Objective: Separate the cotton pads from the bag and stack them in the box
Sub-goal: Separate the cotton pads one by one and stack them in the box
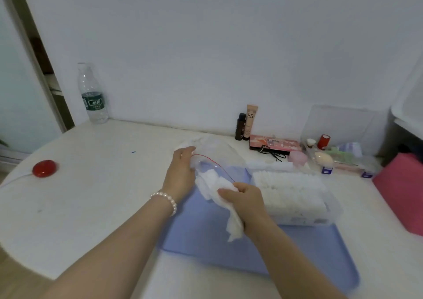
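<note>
The right hand's [246, 201] fingers [225, 193] are curled round a bunch of white cotton pads [219, 190], pinching them where they come out of the mouth of a clear bag [212, 154]; part of the bunch hangs below the hand, part lies still inside the bag. The left hand [180, 173] grips the bag at its opening, fingers bent over the plastic beside the red zip line [215, 165], and the bag's closed end lies back toward the wall, with more white stuff in it. A pearl bracelet [167, 201] sits on the left wrist.

Both hands work above a pale blue tray [320, 253] on the white tabletop [103, 184]. On the tray, just right of the right hand, stands a clear plastic box [295, 198] already filled with rows of white pads.

Behind the box lie a pink palette [274, 143], a dark small bottle [240, 127] and a beige tube marked BB [250, 121], with a clear organiser [338, 154] of small cosmetics to the right. A red round button [44, 168] on a white cord sits at the left, and a water bottle [92, 95] stands at the far left by the wall
</note>
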Available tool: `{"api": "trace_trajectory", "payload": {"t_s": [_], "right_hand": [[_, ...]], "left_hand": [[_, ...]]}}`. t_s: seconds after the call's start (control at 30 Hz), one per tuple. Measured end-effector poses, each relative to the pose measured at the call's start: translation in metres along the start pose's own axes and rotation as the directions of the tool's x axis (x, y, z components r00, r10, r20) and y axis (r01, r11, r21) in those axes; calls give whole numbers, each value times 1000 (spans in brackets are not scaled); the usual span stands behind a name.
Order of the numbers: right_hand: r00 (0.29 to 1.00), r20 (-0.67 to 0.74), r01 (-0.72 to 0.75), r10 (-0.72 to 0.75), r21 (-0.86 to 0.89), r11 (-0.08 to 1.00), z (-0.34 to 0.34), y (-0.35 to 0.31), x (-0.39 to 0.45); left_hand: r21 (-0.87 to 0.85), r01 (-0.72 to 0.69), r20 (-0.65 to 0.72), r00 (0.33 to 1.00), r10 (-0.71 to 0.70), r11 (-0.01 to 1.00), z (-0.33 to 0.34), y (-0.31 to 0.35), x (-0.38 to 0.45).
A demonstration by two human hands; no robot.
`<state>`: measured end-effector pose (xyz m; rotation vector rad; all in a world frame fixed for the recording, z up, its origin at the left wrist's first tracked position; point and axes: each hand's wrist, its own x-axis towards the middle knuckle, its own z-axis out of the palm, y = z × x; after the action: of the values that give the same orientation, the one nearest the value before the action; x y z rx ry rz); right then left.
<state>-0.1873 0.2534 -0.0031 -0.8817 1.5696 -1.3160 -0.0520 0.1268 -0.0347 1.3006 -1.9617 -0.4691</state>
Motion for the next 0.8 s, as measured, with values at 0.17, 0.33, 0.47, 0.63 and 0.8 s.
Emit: {"api": "trace_trajectory", "payload": {"t_s": [0.17,0.33,0.47,0.63,0.8], "right_hand": [[990,127,-88,64,189,978,1,4,-8],[983,172,26,-57,174,984,2,7,-9],[979,157,118,-129,81,990,1,17,-9],[957,11,289,-291,-155,945,-12,23,-7],[963,8,264,-269,-219,939,-24,12,-7]], "left_hand": [[-289,-99,-461,886,-48,952,-27,29,-45],[-772,241,-32,910,-414,589,-30,49,-78],[-840,429,280,868,-410,333,-18,53,-85],[-866,495,438,819,-371,69,-12,44,-77],[-803,566,506,813,-286,187,-17,47,-63]]}}
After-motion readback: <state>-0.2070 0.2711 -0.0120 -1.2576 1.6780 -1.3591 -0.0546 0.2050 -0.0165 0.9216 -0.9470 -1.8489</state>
